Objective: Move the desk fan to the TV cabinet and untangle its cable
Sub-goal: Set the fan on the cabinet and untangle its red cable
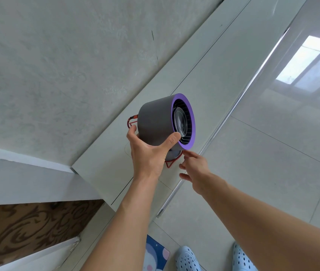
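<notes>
The red cable [130,122] looped out behind the fan on the left and showed again under its foot [172,153]. I think that was the main worry. The cable looked wound round the foot, so a hard pull could tug the fan over or pull the cable into a tight knot.

The desk fan [155,122] was over the top of the TV cabinet [204,75], near the front edge. It leaned, with its purple face turned to the right, toward the floor [272,153]. Only one hand held it, so a slip could let it roll off the edge and drop onto the hard tiles. I could not tell if the foot sat on the cabinet or hung just above it.

The left hand [148,153] gripped the fan from below. Its thumb lay across the purple rim at the front. Its fingers curled round the grey body at the back, spread wide because the fan was fat.

The right hand [196,169] held nothing. Its fingers were loose and stretched out. The first finger pointed at the red cable by the foot. It was very close or just touching; I could not tell which.
</notes>
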A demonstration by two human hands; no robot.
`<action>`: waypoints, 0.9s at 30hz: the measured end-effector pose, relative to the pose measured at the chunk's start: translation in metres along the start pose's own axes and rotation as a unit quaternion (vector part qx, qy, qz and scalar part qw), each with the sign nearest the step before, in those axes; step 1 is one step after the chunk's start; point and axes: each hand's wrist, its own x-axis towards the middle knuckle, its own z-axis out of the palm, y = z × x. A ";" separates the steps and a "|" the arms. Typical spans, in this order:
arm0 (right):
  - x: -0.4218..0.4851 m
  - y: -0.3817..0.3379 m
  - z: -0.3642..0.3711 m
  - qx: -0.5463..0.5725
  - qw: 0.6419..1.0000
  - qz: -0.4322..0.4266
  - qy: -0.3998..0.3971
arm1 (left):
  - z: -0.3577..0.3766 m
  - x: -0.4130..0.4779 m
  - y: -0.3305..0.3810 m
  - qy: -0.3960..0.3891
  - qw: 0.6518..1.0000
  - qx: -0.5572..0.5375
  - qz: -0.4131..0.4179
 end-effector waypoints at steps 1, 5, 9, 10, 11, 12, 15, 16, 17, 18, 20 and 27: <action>0.001 -0.001 -0.002 0.009 1.000 -0.002 0.007 | -0.001 0.000 0.001 -0.005 1.000 -0.018 -0.012; 0.000 -0.009 -0.007 0.033 0.999 -0.011 0.030 | -0.009 0.004 0.000 0.044 0.994 -0.056 -0.083; 0.000 -0.016 -0.011 0.041 0.997 -0.011 0.068 | -0.018 0.008 -0.009 0.080 0.985 -0.059 -0.138; 0.000 -0.018 -0.012 0.044 0.996 -0.012 0.078 | -0.021 0.009 -0.012 0.077 0.985 -0.059 -0.145; 0.001 -0.020 -0.013 0.048 0.995 -0.015 0.088 | -0.024 0.011 -0.013 0.070 0.985 -0.060 -0.149; 0.002 -0.023 -0.014 0.052 0.994 -0.019 0.097 | -0.026 0.012 -0.014 0.063 0.984 -0.060 -0.153; 0.004 -0.037 -0.015 0.053 0.990 -0.040 0.124 | -0.032 0.019 -0.011 0.052 0.983 -0.063 -0.162; 0.005 -0.042 -0.016 0.054 0.988 -0.046 0.135 | -0.034 0.022 -0.010 0.053 0.983 -0.065 -0.163; 0.007 -0.048 -0.017 0.056 0.987 -0.050 0.145 | -0.036 0.025 -0.008 0.055 0.983 -0.068 -0.164; 0.008 -0.053 -0.019 0.059 0.985 -0.052 0.152 | -0.037 0.029 -0.007 0.056 0.981 -0.075 -0.168; 0.012 -0.064 -0.021 0.068 0.985 -0.051 0.153 | -0.040 0.036 -0.004 0.062 0.977 -0.096 -0.183; 0.034 -0.106 -0.016 0.053 0.988 -0.067 0.128 | -0.044 0.068 -0.002 0.076 0.968 -0.118 -0.207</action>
